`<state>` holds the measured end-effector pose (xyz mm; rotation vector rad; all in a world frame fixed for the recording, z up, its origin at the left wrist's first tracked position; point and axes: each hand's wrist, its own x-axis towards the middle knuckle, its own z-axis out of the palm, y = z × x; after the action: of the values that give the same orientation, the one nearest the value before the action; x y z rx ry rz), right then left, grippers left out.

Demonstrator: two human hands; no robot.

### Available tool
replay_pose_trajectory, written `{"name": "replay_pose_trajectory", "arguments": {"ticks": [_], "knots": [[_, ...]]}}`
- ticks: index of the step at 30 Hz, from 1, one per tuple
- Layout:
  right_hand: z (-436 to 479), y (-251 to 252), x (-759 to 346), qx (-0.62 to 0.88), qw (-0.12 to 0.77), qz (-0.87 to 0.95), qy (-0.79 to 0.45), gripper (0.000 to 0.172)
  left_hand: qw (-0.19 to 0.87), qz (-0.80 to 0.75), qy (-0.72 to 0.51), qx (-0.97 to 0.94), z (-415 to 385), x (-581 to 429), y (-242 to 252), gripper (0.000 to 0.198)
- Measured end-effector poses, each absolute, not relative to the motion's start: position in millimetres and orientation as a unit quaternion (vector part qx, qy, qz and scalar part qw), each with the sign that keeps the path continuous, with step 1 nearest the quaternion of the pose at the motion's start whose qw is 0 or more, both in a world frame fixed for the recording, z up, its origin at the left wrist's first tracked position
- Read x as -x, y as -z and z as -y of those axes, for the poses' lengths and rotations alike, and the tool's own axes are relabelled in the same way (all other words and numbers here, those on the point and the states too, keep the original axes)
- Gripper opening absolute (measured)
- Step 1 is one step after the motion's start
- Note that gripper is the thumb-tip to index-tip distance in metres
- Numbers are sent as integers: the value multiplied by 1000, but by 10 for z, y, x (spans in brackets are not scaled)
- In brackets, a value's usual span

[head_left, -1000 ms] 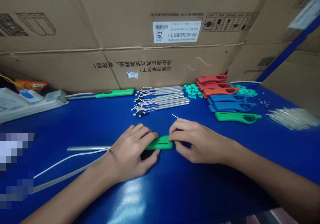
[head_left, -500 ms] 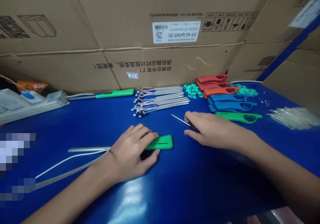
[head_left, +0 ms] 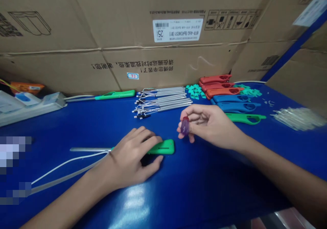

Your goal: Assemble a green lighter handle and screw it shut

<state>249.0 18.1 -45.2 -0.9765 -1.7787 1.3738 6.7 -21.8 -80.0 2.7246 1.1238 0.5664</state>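
My left hand [head_left: 134, 159] lies over a green plastic handle [head_left: 163, 146] on the blue table [head_left: 178, 188], fingers curled on it, pressing it down. A thin metal tube [head_left: 87, 149] sticks out of the handle to the left. My right hand [head_left: 208, 125] is raised a little above the table to the right of the handle. Its fingers pinch a small screwdriver with a purple-red grip [head_left: 185, 126], whose butt end faces the camera.
A row of metal tubes with wires [head_left: 163, 101] lies behind the hands. Red, blue and green handles [head_left: 230, 98] are stacked at right, with teal caps [head_left: 195, 91] and clear bits [head_left: 297, 117]. A finished green lighter [head_left: 112, 95] and a power strip [head_left: 30, 104] lie at left. Cardboard boxes [head_left: 153, 35] wall the back.
My right hand left the green handle's end, reached right to the small screwdriver on the table, and now holds it lifted. My left hand stayed on the handle.
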Motion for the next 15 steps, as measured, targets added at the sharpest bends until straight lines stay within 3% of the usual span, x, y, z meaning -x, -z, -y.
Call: {"name": "replay_pose_trajectory", "arguments": {"ticks": [6,15], "knots": [[-145,454,-2442,371,359,752,-409,36,118,-343,-206,-909,221,-68,792,25],[-270,719,-2475,432,291,831,-198,13,101,-342,-188,-915,211,-49,812,27]]}}
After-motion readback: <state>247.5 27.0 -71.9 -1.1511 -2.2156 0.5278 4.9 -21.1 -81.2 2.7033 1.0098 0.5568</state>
